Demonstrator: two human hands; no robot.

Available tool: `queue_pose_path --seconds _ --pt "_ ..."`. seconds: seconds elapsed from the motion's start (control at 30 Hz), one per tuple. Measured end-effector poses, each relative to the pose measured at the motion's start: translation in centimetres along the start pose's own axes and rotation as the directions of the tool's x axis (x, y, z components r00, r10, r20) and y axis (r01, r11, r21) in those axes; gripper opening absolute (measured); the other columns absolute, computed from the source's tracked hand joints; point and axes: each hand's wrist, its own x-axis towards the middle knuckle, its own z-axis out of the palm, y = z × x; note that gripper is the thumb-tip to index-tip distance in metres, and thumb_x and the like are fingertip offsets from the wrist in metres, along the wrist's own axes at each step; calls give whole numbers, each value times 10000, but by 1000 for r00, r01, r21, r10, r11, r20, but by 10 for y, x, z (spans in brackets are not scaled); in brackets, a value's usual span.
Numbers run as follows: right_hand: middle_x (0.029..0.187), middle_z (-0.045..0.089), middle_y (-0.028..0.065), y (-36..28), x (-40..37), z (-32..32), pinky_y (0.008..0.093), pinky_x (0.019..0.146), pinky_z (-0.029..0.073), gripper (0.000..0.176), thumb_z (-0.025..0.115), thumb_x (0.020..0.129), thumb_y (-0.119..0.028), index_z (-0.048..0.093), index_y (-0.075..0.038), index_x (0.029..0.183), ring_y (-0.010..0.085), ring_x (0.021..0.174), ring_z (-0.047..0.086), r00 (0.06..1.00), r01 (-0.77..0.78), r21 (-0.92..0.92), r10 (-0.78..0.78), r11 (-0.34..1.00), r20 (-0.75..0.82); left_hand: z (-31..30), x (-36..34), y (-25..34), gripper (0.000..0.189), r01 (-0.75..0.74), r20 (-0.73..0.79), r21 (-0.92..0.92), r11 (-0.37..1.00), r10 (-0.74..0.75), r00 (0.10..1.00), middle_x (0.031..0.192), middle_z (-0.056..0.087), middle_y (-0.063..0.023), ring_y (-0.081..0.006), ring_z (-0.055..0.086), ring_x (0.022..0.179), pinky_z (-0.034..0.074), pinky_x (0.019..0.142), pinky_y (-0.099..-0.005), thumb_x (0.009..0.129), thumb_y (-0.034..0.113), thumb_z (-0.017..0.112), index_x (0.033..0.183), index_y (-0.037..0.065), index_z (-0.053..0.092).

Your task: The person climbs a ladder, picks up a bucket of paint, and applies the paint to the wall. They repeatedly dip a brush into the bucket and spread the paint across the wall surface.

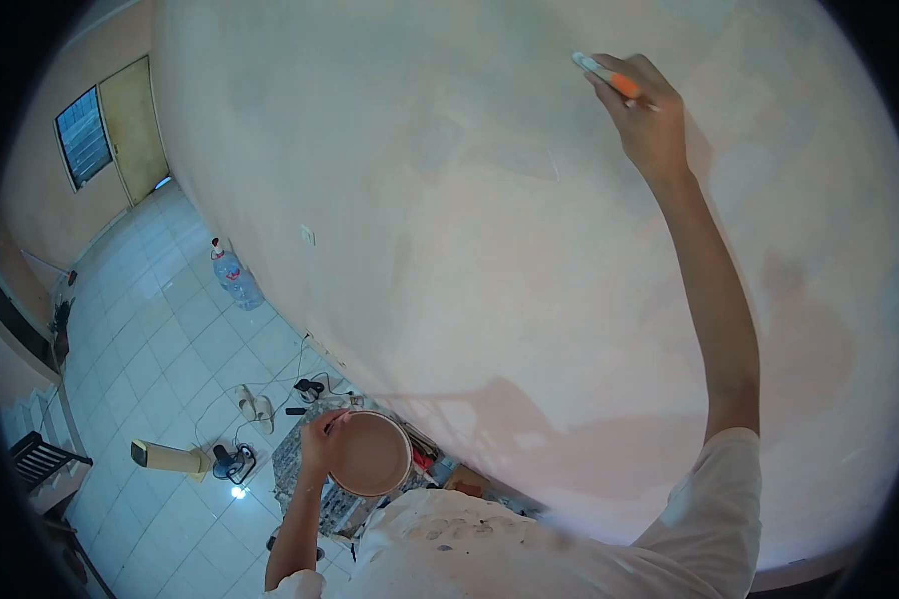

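My right hand [655,118] is raised high against the pale pinkish wall [449,270], its fingers closed around a small tool [624,85] with an orange middle and a pale bluish end. That pale end points up and left, close to the wall surface; its exact kind I cannot tell. Low on the left, my left hand [320,439] grips the rim of a round bucket [410,454]. Inside the bucket shows a smooth pinkish-brown surface. Greyish patches mark the upper wall.
Below the bucket is a cluttered, patterned surface [288,464]. On the tiled floor [150,369] stand water bottles [235,278], slippers [255,407], a small fan-like device [232,463] and a cream-coloured upright object [170,457], with cables between. A wall socket [308,236] and a door [135,130] lie further left.
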Motion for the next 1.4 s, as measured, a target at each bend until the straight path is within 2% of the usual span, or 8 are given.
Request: queue_pose_path --seconds 0.3,0.4,0.47,0.57,0.83,1.13,1.3,1.4 --pt "943 623 42 -4 -92 96 379 736 569 99 622 835 -59 616 -106 923 261 909 645 734 562 -156 -403 812 546 0 0 3 270 0 2 -1 1000 0 1000 912 757 -173 -239 753 827 562 733 -334 927 252 711 1088 41 756" --pt "945 667 89 -17 -93 94 389 776 552 87 692 843 -91 653 -78 919 271 896 664 773 312 24 -268 950 575 -3 1 3 269 -16 -1 6 1000 16 1000 914 757 -174 -246 754 830 563 733 -340 926 260 716 1086 48 759" --pt "947 721 121 -5 -79 94 392 781 545 183 753 863 -159 691 -43 991 269 889 699 819 -425 204 279 882 502 -2 3 4 267 0 9 9 1000 0 1000 915 757 -174 -250 755 833 563 733 -342 927 261 716 1084 50 760" --pt "834 704 132 33 -21 73 373 707 522 228 743 895 -236 711 -16 941 244 735 655 850 -395 54 342 917 402 -2 0 4 261 17 17 17 1000 -17 1000 914 755 -176 -252 755 837 563 731 -344 928 256 714 1081 50 761" --pt "851 662 78 13 63 -8 307 718 504 209 658 986 -216 661 -19 1057 189 740 618 992 109 -256 -123 960 -39 1 1 -3 269 16 8 -22 1000 -16 1000 912 756 -176 -243 753 830 561 727 -336 923 254 718 1079 39 760" --pt "949 626 78 8 -101 45 403 787 562 227 654 843 -47 645 -104 1063 250 956 655 715 615 -221 -418 757 559 1 2 0 267 23 3 -16 1000 -23 1000 897 759 -160 -234 752 822 558 726 -330 923 262 718 1069 43 763" --pt "918 684 119 28 -92 53 348 789 537 176 707 932 -174 636 -34 1011 223 882 680 882 -325 203 219 924 418 0 1 6 259 24 11 -7 1000 -24 1000 892 756 -167 -237 750 816 558 727 -328 923 251 713 1071 45 764" --pt "927 704 121 69 -43 37 324 782 519 217 699 962 -200 676 -22 1083 191 822 641 939 -208 81 176 975 296 0 0 3 263 31 23 -28 999 -31 999 899 757 -169 -228 747 814 557 733 -326 926 248 706 1076 39 761"
